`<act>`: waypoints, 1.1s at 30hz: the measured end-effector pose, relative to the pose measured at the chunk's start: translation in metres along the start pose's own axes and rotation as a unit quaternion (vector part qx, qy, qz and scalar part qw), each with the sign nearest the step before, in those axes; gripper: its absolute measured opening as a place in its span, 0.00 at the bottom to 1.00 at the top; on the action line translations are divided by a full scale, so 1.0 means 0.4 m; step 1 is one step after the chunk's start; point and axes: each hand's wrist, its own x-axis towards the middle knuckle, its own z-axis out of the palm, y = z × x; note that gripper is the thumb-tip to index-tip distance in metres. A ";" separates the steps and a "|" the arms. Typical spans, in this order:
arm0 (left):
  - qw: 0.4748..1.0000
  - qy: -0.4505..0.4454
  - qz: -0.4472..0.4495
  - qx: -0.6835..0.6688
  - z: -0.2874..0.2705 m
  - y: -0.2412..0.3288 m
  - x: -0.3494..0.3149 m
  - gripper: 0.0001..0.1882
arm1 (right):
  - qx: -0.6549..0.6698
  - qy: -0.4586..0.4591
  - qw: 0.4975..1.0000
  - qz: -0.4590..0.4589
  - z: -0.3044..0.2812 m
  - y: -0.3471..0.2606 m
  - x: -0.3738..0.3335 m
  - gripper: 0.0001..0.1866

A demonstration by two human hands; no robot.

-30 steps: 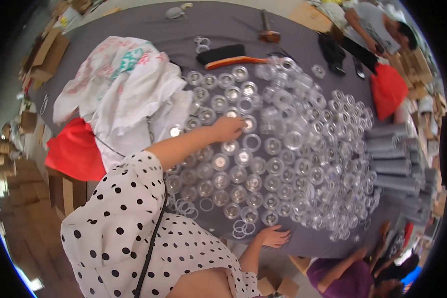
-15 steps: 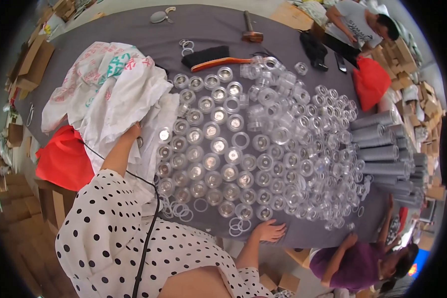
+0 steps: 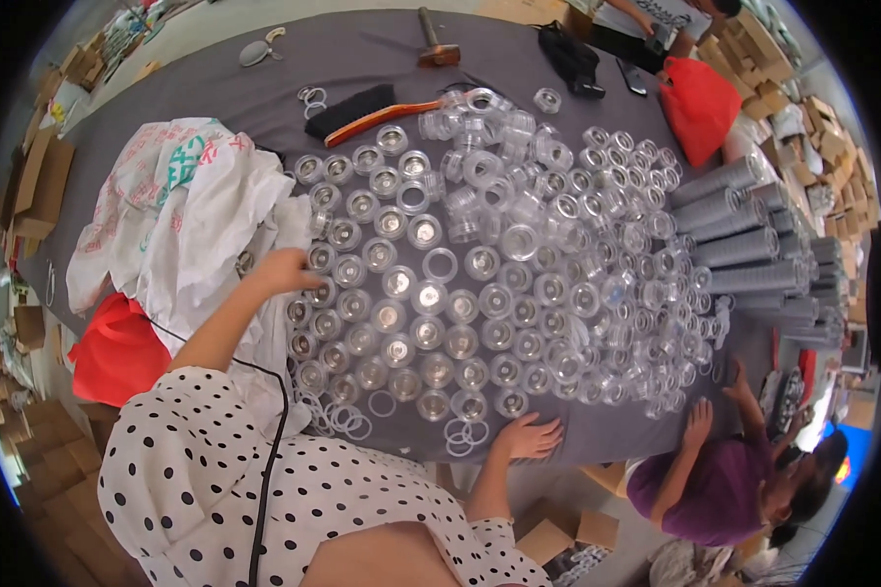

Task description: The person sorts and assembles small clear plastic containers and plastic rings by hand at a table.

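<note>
Clear round plastic jars [image 3: 460, 340] cover the middle of the grey-covered table, many with a silvery disc showing inside. My left hand [image 3: 289, 272] reaches over the left edge of the group, its stretched fingers at a clear jar [image 3: 323, 292]; the fingertips partly merge with the jars. Beside that hand lies a crumpled white woven sack [image 3: 157, 220] with red and green print, and a small round jar [image 3: 245, 262] rests on it. My right hand [image 3: 531, 436] lies flat on the table's near edge, fingers slightly apart and holding nothing. Loose clear rings [image 3: 466, 437] lie left of it.
A black brush [image 3: 362, 114] and a hammer [image 3: 438, 44] lie toward the back. Grey ribbed tube-like stacks [image 3: 744, 240] stand at right. Red bags [image 3: 700, 108] sit at both sides. A person in purple [image 3: 705, 489] is at the near right; another person stands at the far right.
My left hand has moved right, from the white sack to the jars at the group's left edge. My right hand stays on the table edge. The whole view has shifted a little.
</note>
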 end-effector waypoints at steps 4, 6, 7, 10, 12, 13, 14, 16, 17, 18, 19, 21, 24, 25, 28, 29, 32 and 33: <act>0.951 0.112 0.278 -0.073 0.070 0.248 0.106 0.23 | 0.011 -0.009 1.000 -0.005 -0.004 -0.002 -0.002 0.26; 0.955 0.107 0.274 -0.038 0.078 0.353 0.143 0.23 | 0.011 -0.010 1.000 -0.005 -0.002 -0.002 -0.001 0.26; 0.955 0.102 0.276 -0.039 0.085 0.380 0.165 0.23 | 0.013 -0.011 1.000 -0.007 -0.002 -0.002 -0.003 0.26; 0.961 0.088 0.262 0.001 0.109 0.422 0.207 0.23 | 0.018 -0.007 1.000 -0.006 0.000 -0.001 -0.007 0.26; 0.959 0.136 0.247 0.044 0.123 0.437 0.212 0.24 | 0.022 -0.005 1.000 -0.010 0.005 0.000 0.000 0.26; 0.958 0.131 0.251 0.046 0.128 0.445 0.212 0.24 | 0.028 -0.001 0.999 -0.020 0.006 0.004 0.001 0.26; 0.957 0.153 0.244 0.031 0.131 0.451 0.211 0.24 | 0.024 -0.002 1.000 -0.015 0.007 0.006 -0.001 0.26; 0.955 0.175 0.238 0.016 0.131 0.457 0.205 0.25 | 0.025 -0.003 1.000 -0.017 0.007 0.005 -0.002 0.26; 0.948 0.197 0.250 0.000 0.130 0.457 0.199 0.24 | 0.024 -0.003 1.000 -0.015 0.006 0.004 -0.001 0.26; 0.939 0.220 0.262 -0.017 0.129 0.453 0.194 0.23 | 0.025 -0.006 1.000 -0.012 0.004 0.003 0.000 0.27; 0.939 0.220 0.264 -0.017 0.136 0.441 0.192 0.23 | 0.025 -0.010 1.000 -0.010 0.002 0.003 0.000 0.27; 0.942 0.136 0.306 0.003 0.162 0.408 0.197 0.18 | 0.021 -0.019 1.000 -0.004 -0.003 0.000 0.001 0.27; 0.923 0.157 0.349 0.035 0.197 0.380 0.195 0.15 | 0.025 -0.028 0.999 -0.001 -0.004 -0.002 -0.002 0.27; 0.923 0.157 0.349 0.035 0.197 0.384 0.193 0.15 | 0.028 -0.027 0.999 -0.001 -0.004 -0.001 -0.002 0.27; 0.932 0.130 0.332 0.068 0.201 0.398 0.195 0.15 | 0.028 -0.022 0.999 -0.003 -0.003 0.001 -0.002 0.27; 0.935 0.123 0.322 0.082 0.207 0.399 0.200 0.15 | 0.029 -0.022 0.999 -0.004 -0.003 0.000 -0.003 0.27; 0.943 0.091 0.294 0.126 0.217 0.413 0.211 0.15 | 0.026 -0.021 0.999 -0.003 0.000 0.001 -0.003 0.27; 0.947 0.067 0.275 0.153 0.219 0.418 0.215 0.16 | 0.027 -0.021 0.999 -0.005 0.000 0.007 -0.002 0.27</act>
